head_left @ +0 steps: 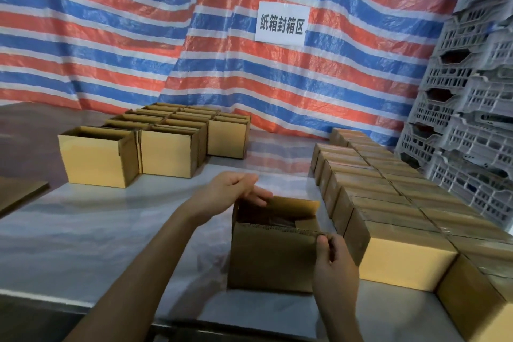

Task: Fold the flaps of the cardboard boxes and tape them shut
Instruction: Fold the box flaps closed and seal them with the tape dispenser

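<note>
So the cardboard box being worked on sits near the front edge of the table, just beside a long row of taped boxes on the right. The top's still open with the flaps up, and the inside is too dark to see anything. The left hand curls its fingers over the far left corner, holding the back flap there. The right hand pinches the right end of the near flap's edge between thumb and forefinger; its other fingers are tucked out of sight. A bunch of open boxes sit back left. Grey crates are cut off at the right, same with a flat cardboard piece at the left edge.
</note>
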